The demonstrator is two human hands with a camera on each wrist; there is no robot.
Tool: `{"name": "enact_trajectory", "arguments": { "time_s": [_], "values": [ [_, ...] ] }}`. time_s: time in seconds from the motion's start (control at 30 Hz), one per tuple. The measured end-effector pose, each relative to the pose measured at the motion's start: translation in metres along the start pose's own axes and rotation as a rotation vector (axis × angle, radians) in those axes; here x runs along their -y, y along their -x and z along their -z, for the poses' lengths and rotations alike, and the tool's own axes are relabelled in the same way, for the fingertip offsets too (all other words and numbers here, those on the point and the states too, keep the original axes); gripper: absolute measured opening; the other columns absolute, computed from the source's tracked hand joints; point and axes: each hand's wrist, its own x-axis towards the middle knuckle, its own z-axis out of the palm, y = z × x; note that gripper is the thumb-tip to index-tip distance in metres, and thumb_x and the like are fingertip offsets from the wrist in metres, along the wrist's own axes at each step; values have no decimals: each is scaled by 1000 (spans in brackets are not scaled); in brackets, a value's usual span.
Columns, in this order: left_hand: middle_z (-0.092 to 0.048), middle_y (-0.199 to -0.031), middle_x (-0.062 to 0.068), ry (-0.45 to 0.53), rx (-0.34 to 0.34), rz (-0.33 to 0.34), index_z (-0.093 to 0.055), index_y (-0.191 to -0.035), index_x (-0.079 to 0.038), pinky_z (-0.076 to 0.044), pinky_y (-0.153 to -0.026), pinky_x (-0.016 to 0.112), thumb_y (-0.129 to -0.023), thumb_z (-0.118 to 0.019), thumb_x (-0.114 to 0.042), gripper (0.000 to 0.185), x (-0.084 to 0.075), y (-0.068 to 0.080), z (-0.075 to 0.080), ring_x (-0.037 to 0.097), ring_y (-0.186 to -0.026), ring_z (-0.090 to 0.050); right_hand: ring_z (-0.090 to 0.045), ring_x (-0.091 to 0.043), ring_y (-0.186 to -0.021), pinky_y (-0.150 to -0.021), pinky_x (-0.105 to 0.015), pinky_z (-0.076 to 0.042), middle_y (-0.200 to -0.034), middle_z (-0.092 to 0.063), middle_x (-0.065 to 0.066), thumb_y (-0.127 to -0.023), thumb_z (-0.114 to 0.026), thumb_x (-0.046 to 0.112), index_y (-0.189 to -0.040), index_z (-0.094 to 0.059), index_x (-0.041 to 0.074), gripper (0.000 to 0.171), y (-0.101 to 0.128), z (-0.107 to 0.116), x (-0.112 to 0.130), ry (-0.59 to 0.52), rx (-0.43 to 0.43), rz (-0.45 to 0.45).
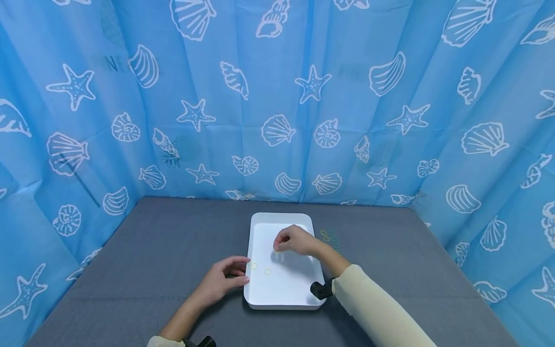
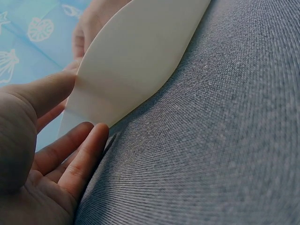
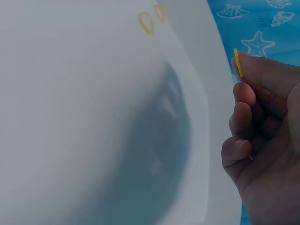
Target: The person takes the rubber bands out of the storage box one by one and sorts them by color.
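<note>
A white rectangular tray [image 1: 284,300] lies on the grey cloth. My left hand [image 1: 223,279] rests its fingertips against the tray's left side; in the left wrist view, the thumb and fingers touch the outer wall [image 2: 136,51]. Over the middle of the tray, my right hand [image 1: 296,240] pinches a small yellow rubber band [image 3: 238,63] between thumb and forefinger. Seen edge-on in the right wrist view, it looks like a thin strip. Two thin yellow bands lie inside the tray, one yellow band [image 1: 267,272] on the floor and another yellow band [image 1: 254,266] near the left wall.
Right of the tray, a yellow band [image 1: 323,233] and several green bands [image 1: 333,239] lie on the grey cloth [image 1: 182,231], partly behind the right forearm. A blue curtain [image 1: 277,96] with white shell and starfish prints hangs around the back and sides.
</note>
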Motion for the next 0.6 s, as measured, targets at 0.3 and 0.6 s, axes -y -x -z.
{"name": "enact_trajectory", "arguments": {
  "time_s": [0.3, 0.6],
  "values": [
    [-65, -113, 12, -10, -2, 17, -61, -126, -6, -49, -77, 28, -84, -77, -16, 46, -2, 1, 0, 21, -93, -62, -54, -15, -75, -72, -31, -47, -80, -64, 0, -91, -68, 7, -86, -70, 5, 5, 13, 28, -6, -52, -72, -1],
    [-65, -112, 12, -8, 4, -5, -61, -126, -6, -50, -77, 28, -85, -76, -16, 45, -2, 2, 0, 20, -93, -63, -52, -18, -74, -68, -32, -44, -80, -62, -1, -90, -69, 8, -86, -70, 6, 5, 28, 42, -25, -18, -181, -40]
  ]
}}
